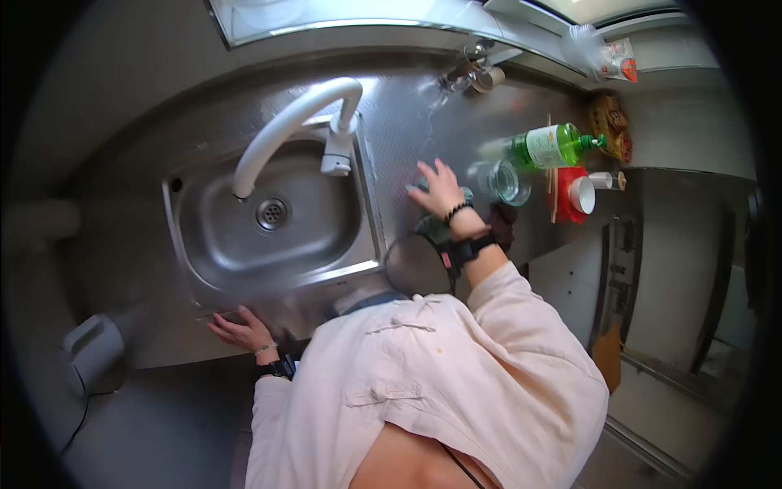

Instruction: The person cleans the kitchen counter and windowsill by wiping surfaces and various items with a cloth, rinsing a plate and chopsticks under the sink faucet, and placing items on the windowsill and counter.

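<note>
My right hand [438,189] reaches over the steel counter [399,138] to the right of the sink, fingers spread, above or beside a glass that it partly hides; contact cannot be made out. Close by on its right stands a clear glass jar [507,182]. A round dark lid or pan [419,262] lies below that wrist, near the counter's front edge. My left hand [243,328] rests at the front edge of the counter, below the sink's left corner, with its fingers apart and nothing in them.
The steel sink [269,253] has a white faucet [293,122] arching over it. A green bottle [550,147], a white cup [582,196] on something red, and a basket [611,126] stand at the right. A white appliance [94,350] is at the far left.
</note>
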Demonstrator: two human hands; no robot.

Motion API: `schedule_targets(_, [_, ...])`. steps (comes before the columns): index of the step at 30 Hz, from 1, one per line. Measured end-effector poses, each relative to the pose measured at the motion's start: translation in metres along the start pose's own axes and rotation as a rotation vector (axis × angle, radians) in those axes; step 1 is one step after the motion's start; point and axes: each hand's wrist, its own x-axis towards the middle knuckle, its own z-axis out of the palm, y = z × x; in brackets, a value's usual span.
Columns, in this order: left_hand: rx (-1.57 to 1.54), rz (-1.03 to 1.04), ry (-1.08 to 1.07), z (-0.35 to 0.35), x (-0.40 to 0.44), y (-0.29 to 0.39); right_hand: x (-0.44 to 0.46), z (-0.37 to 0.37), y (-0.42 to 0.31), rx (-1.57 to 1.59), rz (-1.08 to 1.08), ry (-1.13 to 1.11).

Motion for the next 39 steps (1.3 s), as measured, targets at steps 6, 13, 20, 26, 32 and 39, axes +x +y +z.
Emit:
schedule_targets(6, [-0.178, 0.068, 0.116, -0.023, 0.028, 0.019, -0.015, 0.057, 0.03, -0.02, -0.218, 0.219])
schedule_targets(13, [-0.804, 0.512, 0.042, -0.159, 0.184, 0.196, -0.003, 0.052, 0.022, 0.275, -0.38, 0.464])
schedule_targets(20, [-0.398, 0.994, -0.359, -0.206, 0.293, 0.403, 0.004, 0.072, 0.023, 0.1, -0.133, 0.563])
schedule_targets(26, [0.242, 1.025, -0.386, -0.098, 0.369, 0.491, 0.006, 0.067, 0.025, 0.167, -0.126, 0.576])
schedule_targets(32, [0.175, 0.89, -0.114, 0.004, 0.41, 0.495, 0.01, 0.067, 0.026, 0.149, -0.109, 0.538])
schedule_targets(39, [0.231, 0.593, -0.205, -0.013, 0.401, 0.498, 0.011, 0.065, 0.026, 0.144, -0.114, 0.548])
